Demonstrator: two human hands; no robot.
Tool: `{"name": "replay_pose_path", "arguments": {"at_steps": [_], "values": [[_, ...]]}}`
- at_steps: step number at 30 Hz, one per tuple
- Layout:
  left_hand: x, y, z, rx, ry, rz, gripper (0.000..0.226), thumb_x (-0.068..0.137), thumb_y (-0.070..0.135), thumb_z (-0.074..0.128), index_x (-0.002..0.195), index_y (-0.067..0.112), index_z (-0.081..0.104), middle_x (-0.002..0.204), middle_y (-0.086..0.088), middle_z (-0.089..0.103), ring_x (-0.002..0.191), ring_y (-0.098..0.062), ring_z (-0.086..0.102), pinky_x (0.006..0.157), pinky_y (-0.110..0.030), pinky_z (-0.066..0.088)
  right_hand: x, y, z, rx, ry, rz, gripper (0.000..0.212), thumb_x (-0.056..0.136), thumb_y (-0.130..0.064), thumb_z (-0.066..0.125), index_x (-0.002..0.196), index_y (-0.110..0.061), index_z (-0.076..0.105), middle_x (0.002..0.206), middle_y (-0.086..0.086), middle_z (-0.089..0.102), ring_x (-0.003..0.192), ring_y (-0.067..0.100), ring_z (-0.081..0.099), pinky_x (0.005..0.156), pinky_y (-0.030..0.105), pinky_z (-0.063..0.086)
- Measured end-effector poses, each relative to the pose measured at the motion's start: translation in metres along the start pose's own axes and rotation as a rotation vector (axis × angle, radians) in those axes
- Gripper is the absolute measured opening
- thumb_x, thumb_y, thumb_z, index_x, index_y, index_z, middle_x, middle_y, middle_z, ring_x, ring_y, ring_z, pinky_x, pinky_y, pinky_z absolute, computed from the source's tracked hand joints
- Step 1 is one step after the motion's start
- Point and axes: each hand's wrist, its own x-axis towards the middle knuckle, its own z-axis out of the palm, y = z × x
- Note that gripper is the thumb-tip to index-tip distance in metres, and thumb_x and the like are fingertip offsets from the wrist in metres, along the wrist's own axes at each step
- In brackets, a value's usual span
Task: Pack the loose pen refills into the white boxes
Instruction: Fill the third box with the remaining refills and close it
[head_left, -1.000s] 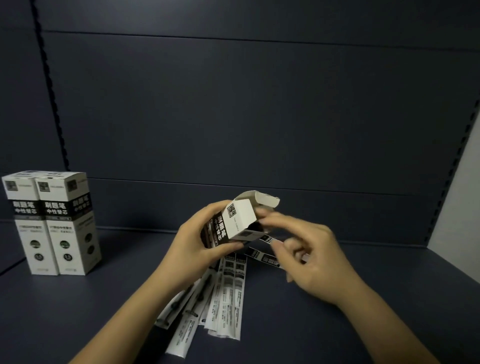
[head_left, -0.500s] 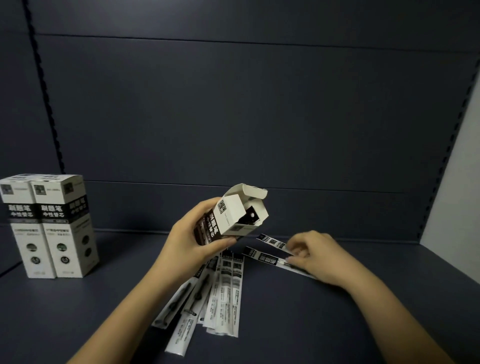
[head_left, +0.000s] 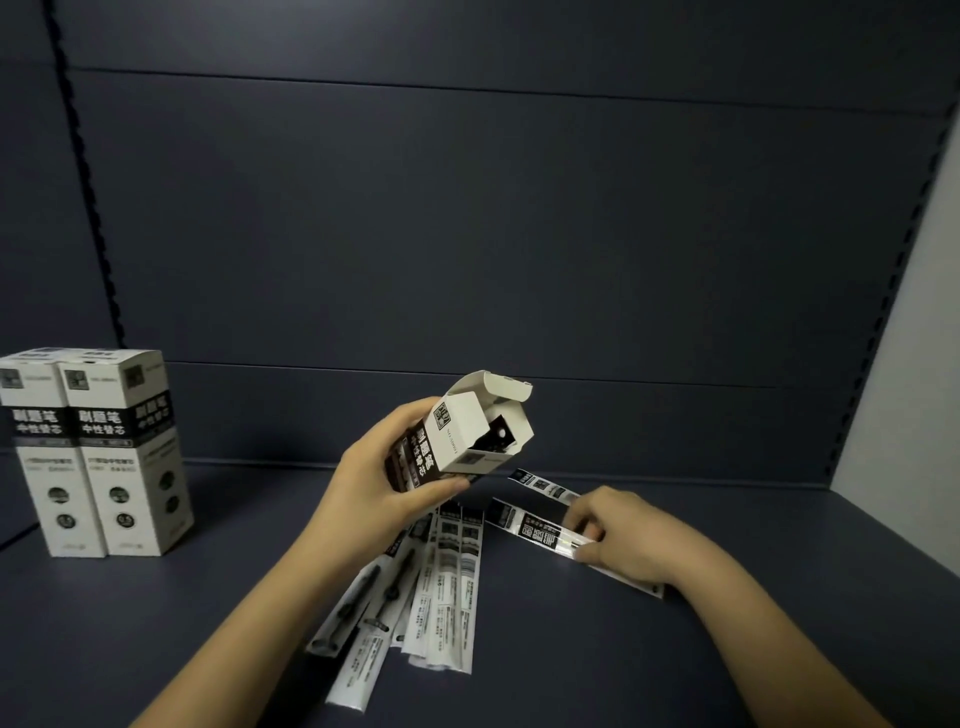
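Pinching one refill packet (head_left: 540, 530), the fingers (head_left: 584, 519) of the right hand (head_left: 631, 535) are curled on it; its long axis runs from far-left to near-right on the desk (head_left: 727, 665). One open white box (head_left: 462, 439), mouth tilted up-right, is gripped by the left hand (head_left: 374, 493). About six loose refills (head_left: 436, 587) are fanned below, a seventh beyond. Two closed boxes (head_left: 93, 447) stand upright at left.

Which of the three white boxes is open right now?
The box gripped in the left hand, top flap up; the two boxes standing at far left are closed.
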Motion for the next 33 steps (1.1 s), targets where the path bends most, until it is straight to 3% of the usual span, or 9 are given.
{"name": "replay_pose_path", "arguments": {"at_steps": [3, 7, 9, 13, 16, 21, 25, 29, 33], "values": [[0.001, 0.001, -0.002, 0.006, 0.004, 0.006, 0.065, 0.075, 0.003, 0.084, 0.122, 0.039, 0.058, 0.121, 0.02, 0.066, 0.117, -0.002, 0.061, 0.095, -0.014, 0.047, -0.004, -0.003, -0.004, -0.009, 0.033, -0.063, 0.012, 0.087, -0.017, 0.069, 0.087, -0.028, 0.063, 0.095, -0.006, 0.061, 0.08, 0.008, 0.057, 0.062, 0.013, 0.039], [0.002, 0.002, -0.004, 0.007, 0.027, 0.012, 0.066, 0.075, 0.0, 0.083, 0.121, 0.039, 0.057, 0.119, 0.022, 0.066, 0.114, 0.001, 0.062, 0.094, -0.012, 0.047, -0.016, -0.011, -0.02, 0.124, 0.107, -0.2, 0.012, 0.087, -0.015, 0.071, 0.085, -0.026, 0.069, 0.072, -0.019, 0.065, 0.058, -0.005, 0.055, 0.057, 0.007, 0.041], [0.002, 0.001, -0.005, 0.012, 0.039, 0.013, 0.066, 0.075, 0.0, 0.083, 0.121, 0.039, 0.057, 0.119, 0.022, 0.066, 0.114, 0.001, 0.062, 0.093, -0.012, 0.047, -0.026, -0.019, -0.028, 0.22, 0.106, -0.293, 0.017, 0.087, -0.014, 0.072, 0.081, -0.03, 0.069, 0.064, -0.026, 0.062, 0.056, -0.004, 0.053, 0.06, 0.009, 0.043], [0.003, -0.001, -0.004, 0.026, 0.025, 0.013, 0.065, 0.074, 0.003, 0.084, 0.122, 0.038, 0.057, 0.12, 0.021, 0.066, 0.116, -0.001, 0.061, 0.094, -0.011, 0.046, -0.042, -0.032, -0.039, 0.6, 0.116, -0.471, 0.004, 0.088, -0.014, 0.071, 0.091, -0.015, 0.075, 0.089, 0.001, 0.074, 0.08, 0.013, 0.07, 0.075, 0.022, 0.056], [0.003, -0.003, -0.003, 0.049, 0.011, 0.016, 0.065, 0.074, 0.007, 0.084, 0.123, 0.039, 0.057, 0.121, 0.021, 0.065, 0.118, -0.002, 0.06, 0.096, -0.013, 0.046, -0.047, -0.037, -0.041, 0.93, 0.226, -0.591, 0.024, 0.089, -0.022, 0.061, 0.093, -0.002, 0.072, 0.089, 0.019, 0.073, 0.075, 0.025, 0.07, 0.072, 0.029, 0.058], [0.002, -0.004, -0.001, 0.05, 0.008, -0.003, 0.066, 0.073, 0.007, 0.085, 0.123, 0.04, 0.057, 0.121, 0.022, 0.065, 0.119, -0.002, 0.06, 0.1, -0.019, 0.047, -0.05, -0.043, -0.045, 1.293, 0.493, -0.702, 0.033, 0.091, -0.033, 0.051, 0.091, -0.007, 0.071, 0.086, 0.02, 0.073, 0.073, 0.032, 0.072, 0.066, 0.032, 0.059], [0.001, -0.001, -0.001, 0.057, -0.009, -0.004, 0.066, 0.074, 0.007, 0.085, 0.123, 0.042, 0.056, 0.122, 0.024, 0.065, 0.118, 0.002, 0.059, 0.098, -0.014, 0.046, -0.051, -0.043, -0.048, 1.285, 0.621, -0.655, 0.033, 0.093, -0.028, 0.048, 0.093, 0.0, 0.066, 0.08, 0.019, 0.073, 0.074, 0.03, 0.073, 0.067, 0.03, 0.059], [0.001, 0.002, -0.001, 0.08, -0.019, 0.007, 0.067, 0.074, 0.01, 0.085, 0.122, 0.046, 0.054, 0.121, 0.028, 0.063, 0.118, 0.005, 0.058, 0.097, -0.011, 0.045, -0.049, -0.045, -0.041, 1.114, 0.601, -0.606, 0.025, 0.091, -0.026, 0.055, 0.093, -0.006, 0.07, 0.074, 0.018, 0.073, 0.068, 0.029, 0.072, 0.068, 0.031, 0.058], [0.001, 0.0, 0.001, 0.087, -0.033, 0.011, 0.067, 0.073, 0.011, 0.086, 0.123, 0.044, 0.055, 0.122, 0.026, 0.064, 0.119, 0.002, 0.058, 0.098, -0.013, 0.045, -0.049, -0.048, -0.035, 0.983, 0.597, -0.608, 0.018, 0.087, -0.019, 0.063, 0.1, -0.011, 0.07, 0.067, 0.017, 0.064, 0.055, 0.02, 0.06, 0.058, 0.028, 0.053]]}}
